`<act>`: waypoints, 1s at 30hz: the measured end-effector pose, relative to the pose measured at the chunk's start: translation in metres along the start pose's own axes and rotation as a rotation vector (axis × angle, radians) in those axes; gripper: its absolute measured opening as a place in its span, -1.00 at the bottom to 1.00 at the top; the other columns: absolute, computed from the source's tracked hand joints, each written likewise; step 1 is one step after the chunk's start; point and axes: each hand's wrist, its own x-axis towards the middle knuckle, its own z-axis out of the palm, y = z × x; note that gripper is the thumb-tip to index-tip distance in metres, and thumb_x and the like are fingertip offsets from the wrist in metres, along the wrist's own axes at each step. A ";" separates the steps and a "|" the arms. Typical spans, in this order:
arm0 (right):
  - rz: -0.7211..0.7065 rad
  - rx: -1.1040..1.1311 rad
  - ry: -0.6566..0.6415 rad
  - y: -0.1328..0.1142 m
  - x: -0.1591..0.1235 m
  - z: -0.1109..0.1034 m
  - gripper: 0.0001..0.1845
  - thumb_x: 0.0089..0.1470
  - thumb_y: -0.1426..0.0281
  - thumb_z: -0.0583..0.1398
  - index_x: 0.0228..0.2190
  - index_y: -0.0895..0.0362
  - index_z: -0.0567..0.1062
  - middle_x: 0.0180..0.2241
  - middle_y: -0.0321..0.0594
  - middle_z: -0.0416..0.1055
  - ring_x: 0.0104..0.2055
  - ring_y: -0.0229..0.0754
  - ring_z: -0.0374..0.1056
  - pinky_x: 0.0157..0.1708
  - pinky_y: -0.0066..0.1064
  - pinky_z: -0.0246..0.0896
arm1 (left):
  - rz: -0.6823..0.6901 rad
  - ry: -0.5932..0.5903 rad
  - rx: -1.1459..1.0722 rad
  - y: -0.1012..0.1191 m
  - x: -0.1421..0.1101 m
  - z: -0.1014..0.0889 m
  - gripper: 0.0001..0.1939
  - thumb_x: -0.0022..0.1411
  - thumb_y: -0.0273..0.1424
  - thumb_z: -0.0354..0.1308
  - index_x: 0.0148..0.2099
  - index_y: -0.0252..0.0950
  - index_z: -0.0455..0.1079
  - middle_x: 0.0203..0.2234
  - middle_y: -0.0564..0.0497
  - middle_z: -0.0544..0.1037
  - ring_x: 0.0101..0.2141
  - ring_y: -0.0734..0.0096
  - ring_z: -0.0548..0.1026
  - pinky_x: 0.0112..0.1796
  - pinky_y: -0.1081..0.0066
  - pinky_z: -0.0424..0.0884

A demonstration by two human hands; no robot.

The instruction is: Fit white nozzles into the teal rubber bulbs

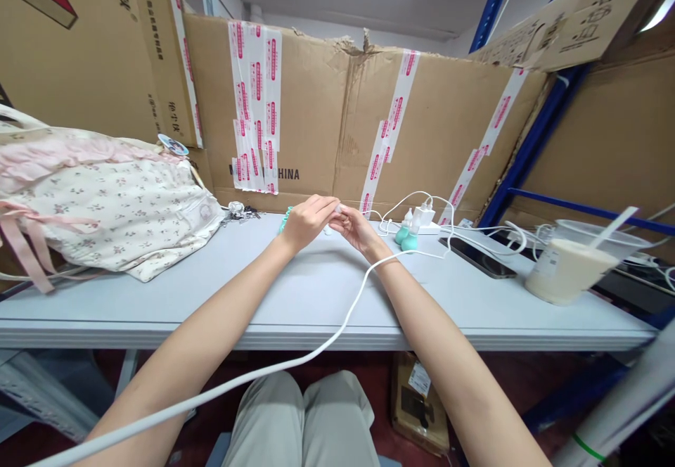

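Note:
My left hand (309, 222) and my right hand (357, 229) meet above the middle of the table. Both have their fingers closed around a small whitish piece (338, 209), mostly covered by the fingers, so its kind is unclear. Behind my left wrist shows the edge of something teal (285, 219); whether it lies on the table or is worn cannot be made out. Just right of my right hand stand two small teal squeeze bottles with clear nozzles, one in front (409, 241) and one behind (401, 233).
A white cable (337, 330) crosses over my right forearm. A white charger (423, 215), a phone (477, 257) and a cup of pale drink (572, 266) are at right. On the left lies a floral bag (131, 203). A cardboard wall (311, 115) closes the back.

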 end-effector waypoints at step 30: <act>0.080 -0.022 -0.088 -0.004 -0.002 -0.014 -0.91 0.03 0.43 0.16 -0.47 0.15 0.45 -0.50 -0.29 0.51 -0.44 -0.32 0.44 -0.43 -0.56 0.39 | 0.023 0.025 0.024 0.005 -0.004 0.006 -0.75 0.31 -0.38 -0.05 -0.13 -0.32 0.43 -0.25 -0.06 0.59 -0.30 0.43 0.52 -0.27 0.46 0.41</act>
